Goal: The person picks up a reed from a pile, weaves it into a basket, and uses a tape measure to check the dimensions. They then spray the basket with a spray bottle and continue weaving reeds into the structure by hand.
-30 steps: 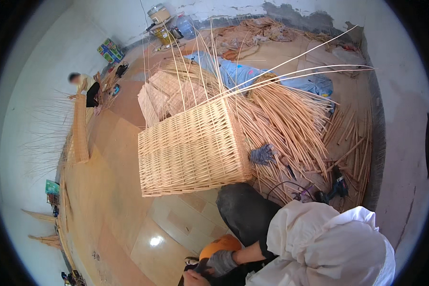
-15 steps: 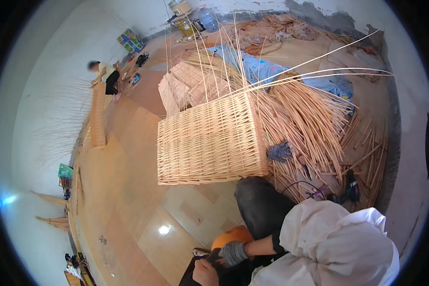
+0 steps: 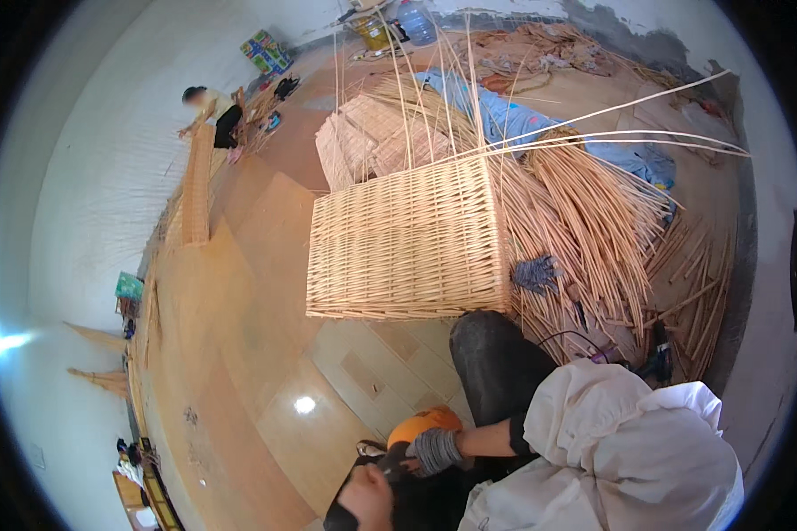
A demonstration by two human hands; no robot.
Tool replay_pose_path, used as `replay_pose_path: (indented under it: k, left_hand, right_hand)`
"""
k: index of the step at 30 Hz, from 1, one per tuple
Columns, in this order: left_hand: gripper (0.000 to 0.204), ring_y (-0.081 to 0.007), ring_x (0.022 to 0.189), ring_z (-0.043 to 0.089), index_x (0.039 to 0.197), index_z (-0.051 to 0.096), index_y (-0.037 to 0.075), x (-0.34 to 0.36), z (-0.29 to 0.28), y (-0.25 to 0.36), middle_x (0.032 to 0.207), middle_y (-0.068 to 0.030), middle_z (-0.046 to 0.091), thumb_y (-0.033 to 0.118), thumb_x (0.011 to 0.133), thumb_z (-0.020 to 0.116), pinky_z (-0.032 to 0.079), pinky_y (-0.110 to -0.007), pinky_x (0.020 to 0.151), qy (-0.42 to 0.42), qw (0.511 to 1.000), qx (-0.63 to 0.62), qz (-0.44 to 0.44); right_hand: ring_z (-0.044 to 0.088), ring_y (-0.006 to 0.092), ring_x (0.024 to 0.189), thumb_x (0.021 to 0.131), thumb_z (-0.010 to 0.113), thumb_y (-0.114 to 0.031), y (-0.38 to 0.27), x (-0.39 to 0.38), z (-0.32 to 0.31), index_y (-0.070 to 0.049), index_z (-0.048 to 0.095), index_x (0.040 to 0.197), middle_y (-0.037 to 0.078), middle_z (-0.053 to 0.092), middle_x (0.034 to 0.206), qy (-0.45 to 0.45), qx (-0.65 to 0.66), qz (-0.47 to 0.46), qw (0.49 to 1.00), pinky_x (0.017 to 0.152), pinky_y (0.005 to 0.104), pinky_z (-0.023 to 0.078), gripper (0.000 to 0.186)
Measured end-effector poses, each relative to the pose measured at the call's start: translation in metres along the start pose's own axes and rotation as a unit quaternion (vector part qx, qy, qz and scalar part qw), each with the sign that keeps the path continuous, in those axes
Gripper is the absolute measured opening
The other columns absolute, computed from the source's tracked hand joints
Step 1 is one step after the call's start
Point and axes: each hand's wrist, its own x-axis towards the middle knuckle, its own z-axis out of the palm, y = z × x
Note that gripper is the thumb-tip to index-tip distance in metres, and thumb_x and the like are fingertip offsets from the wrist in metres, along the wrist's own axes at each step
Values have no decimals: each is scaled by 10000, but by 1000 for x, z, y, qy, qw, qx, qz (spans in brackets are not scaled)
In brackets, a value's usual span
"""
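My left hand (image 3: 367,497) is bare and curled closed over my dark trousers, a little smeared by motion; anything inside it is hidden. Beside it lies my right hand (image 3: 413,464), with a grey knitted glove cuff (image 3: 436,450) bunched around the wrist. Its fingers are mostly hidden against dark cloth. Past my knee stands a large rectangular woven wicker basket (image 3: 407,243), with long pale loose canes (image 3: 607,137) sticking out from its far edge. Against its right side rests another grey knitted glove (image 3: 537,273), apart from both hands.
A big heap of cut canes (image 3: 593,239) spreads right of the basket, over blue cloth (image 3: 505,115). Flat woven panels (image 3: 376,137) lie behind. An orange round thing (image 3: 427,423) is by my legs. At the far left another person (image 3: 217,115) works at a long woven panel (image 3: 198,190).
The whole view has shifted, so the basket and room sit slightly higher and further right. My left hand has moved a little away from my right hand. The other person's arm has moved.
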Motion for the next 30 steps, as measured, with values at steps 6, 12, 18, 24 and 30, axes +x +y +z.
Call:
replay_pose_path:
  k: [6, 12, 18, 24, 30]
  left_hand:
    - [276, -298, 373, 471, 564, 495, 51, 3, -47, -24, 432, -125, 464, 190, 803, 498, 352, -392, 361, 196, 944, -219, -152]
    - [248, -335, 446, 508, 610, 465, 75, -4, 12, 11, 499, -137, 504, 219, 809, 435, 395, -428, 416, -18, 1000, -24, -7]
    - [240, -294, 402, 505, 599, 509, 46, 5, -50, -39, 469, -115, 498, 156, 805, 457, 386, -396, 381, 91, 986, -124, -64]
    - [250, -317, 445, 524, 584, 467, 87, -3, 21, 14, 488, -126, 512, 241, 779, 495, 409, -395, 407, 20, 987, -124, -102]
    - [219, -268, 371, 491, 584, 524, 61, 12, -67, -21, 421, -92, 468, 206, 744, 560, 362, -355, 378, 162, 986, -47, 20]
  right_hand:
    - [565, 293, 562, 722, 501, -410, -17, 6, -24, -160, 523, 931, 148, 578, 639, 1, -5, 66, 998, 506, 395, 426, 327]
    - [548, 289, 535, 723, 500, -392, -15, -5, -25, -217, 494, 985, 110, 576, 634, -60, -12, 60, 996, 483, 392, 416, 315]
    - [510, 290, 492, 764, 453, -386, -9, 3, -25, -238, 521, 1007, 110, 550, 598, 2, 49, 41, 998, 440, 392, 380, 292]
    - [566, 290, 601, 767, 419, -458, -27, -5, -24, -121, 592, 772, 141, 581, 653, -50, -48, 136, 988, 524, 378, 428, 379]
    - [547, 288, 545, 731, 517, -391, -2, 4, -10, -145, 553, 847, 131, 569, 657, 42, -63, -33, 997, 472, 382, 421, 274]
